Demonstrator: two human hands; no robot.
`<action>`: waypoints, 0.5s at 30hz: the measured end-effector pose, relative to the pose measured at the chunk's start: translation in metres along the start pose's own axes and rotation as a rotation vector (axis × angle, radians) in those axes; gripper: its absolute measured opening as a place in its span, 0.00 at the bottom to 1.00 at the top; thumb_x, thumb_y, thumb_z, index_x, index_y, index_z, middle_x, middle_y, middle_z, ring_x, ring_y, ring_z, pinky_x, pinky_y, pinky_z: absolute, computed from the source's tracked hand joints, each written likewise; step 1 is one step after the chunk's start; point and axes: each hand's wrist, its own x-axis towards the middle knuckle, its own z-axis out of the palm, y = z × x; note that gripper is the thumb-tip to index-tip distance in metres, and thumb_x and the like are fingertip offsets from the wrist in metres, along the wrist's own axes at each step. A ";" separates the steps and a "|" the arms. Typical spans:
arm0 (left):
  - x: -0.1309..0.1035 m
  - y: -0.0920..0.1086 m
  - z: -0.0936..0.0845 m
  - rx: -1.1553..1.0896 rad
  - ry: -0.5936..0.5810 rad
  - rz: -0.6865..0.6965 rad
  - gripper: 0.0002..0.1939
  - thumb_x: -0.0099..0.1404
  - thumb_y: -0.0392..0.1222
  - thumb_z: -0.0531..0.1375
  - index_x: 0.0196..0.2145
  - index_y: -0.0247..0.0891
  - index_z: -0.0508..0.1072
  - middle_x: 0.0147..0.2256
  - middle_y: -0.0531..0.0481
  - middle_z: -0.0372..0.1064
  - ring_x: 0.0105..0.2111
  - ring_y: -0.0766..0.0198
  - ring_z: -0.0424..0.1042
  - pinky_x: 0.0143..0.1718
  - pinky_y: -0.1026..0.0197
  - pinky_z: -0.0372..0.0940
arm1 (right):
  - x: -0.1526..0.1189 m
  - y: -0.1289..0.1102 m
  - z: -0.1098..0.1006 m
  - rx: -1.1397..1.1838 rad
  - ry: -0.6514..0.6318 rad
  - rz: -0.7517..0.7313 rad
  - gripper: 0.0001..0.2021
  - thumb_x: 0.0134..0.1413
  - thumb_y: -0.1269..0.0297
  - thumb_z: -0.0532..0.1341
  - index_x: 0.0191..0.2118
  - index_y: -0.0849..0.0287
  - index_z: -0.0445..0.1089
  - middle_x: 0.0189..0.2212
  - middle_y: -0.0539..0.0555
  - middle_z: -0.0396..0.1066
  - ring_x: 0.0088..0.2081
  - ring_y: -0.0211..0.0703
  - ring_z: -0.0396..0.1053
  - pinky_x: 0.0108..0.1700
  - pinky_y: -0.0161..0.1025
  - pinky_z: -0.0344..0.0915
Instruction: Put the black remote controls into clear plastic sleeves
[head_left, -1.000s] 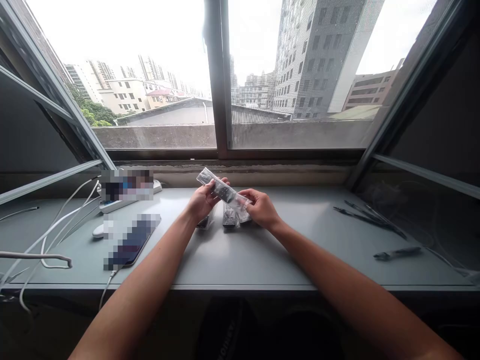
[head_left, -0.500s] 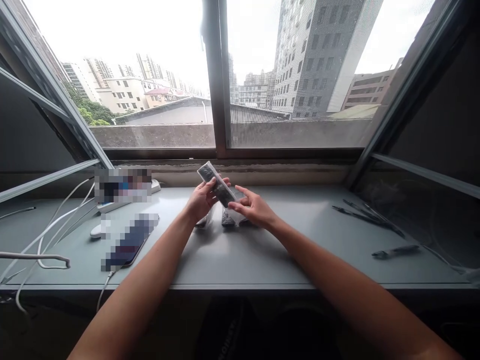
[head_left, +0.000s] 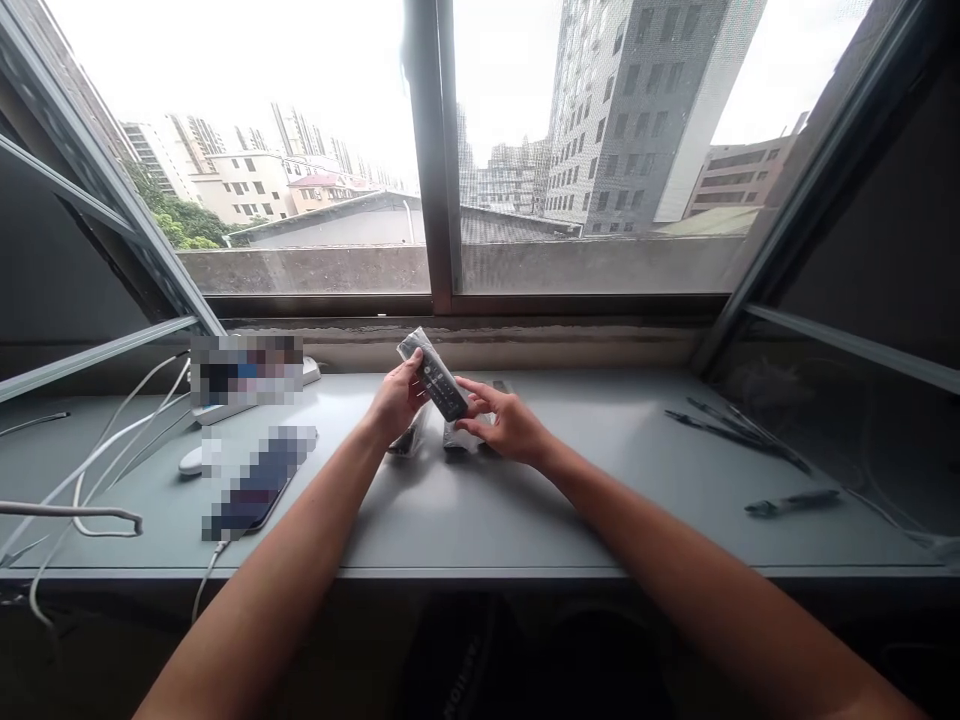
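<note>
Remote control [head_left: 442,387] was positioned above the counter [head_left: 555,520], button face visible, with clear plastic at its upper end. The unit was tilted, upper end to the left and lower end to the right. The left hand's fingers [head_left: 415,359] grasped the upper part, thumb on the front. The right hand's fingers [head_left: 484,390] were bent, with the thumb and forefinger parted at the lower end; whether they gripped the unit or only touched it could not be told.

Below the left fingers lay one wrapped item [head_left: 406,442]. Below and between both sets of fingers lay a second packet [head_left: 455,441], and a third, dark piece [head_left: 487,448] was partly hidden by the right fingers. Well to the left of the left fingers were a phone [head_left: 262,488], a white rounded object [head_left: 192,461] and a power strip [head_left: 225,409]. Well to the right of the right fingers lay dark slender items [head_left: 739,437].
</note>
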 end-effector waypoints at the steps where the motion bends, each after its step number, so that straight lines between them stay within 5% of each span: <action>1: 0.000 0.000 0.000 -0.004 0.003 0.003 0.19 0.68 0.53 0.74 0.46 0.34 0.81 0.38 0.45 0.80 0.33 0.65 0.77 0.35 0.65 0.73 | 0.000 0.001 0.000 -0.031 0.010 -0.012 0.37 0.62 0.63 0.73 0.75 0.53 0.66 0.39 0.52 0.86 0.55 0.52 0.80 0.65 0.52 0.68; 9: -0.011 -0.001 0.009 0.070 -0.166 -0.090 0.21 0.68 0.55 0.73 0.46 0.34 0.82 0.36 0.45 0.80 0.33 0.61 0.79 0.38 0.60 0.75 | 0.001 0.013 0.003 -0.181 0.009 -0.117 0.32 0.58 0.76 0.68 0.68 0.54 0.73 0.50 0.58 0.83 0.53 0.54 0.81 0.58 0.50 0.74; 15: -0.019 0.001 0.011 0.115 -0.393 -0.165 0.23 0.72 0.57 0.70 0.54 0.37 0.82 0.53 0.36 0.81 0.51 0.48 0.82 0.54 0.51 0.75 | 0.000 0.007 -0.001 -0.279 0.109 -0.171 0.32 0.55 0.82 0.65 0.64 0.52 0.76 0.50 0.56 0.82 0.53 0.52 0.80 0.60 0.49 0.74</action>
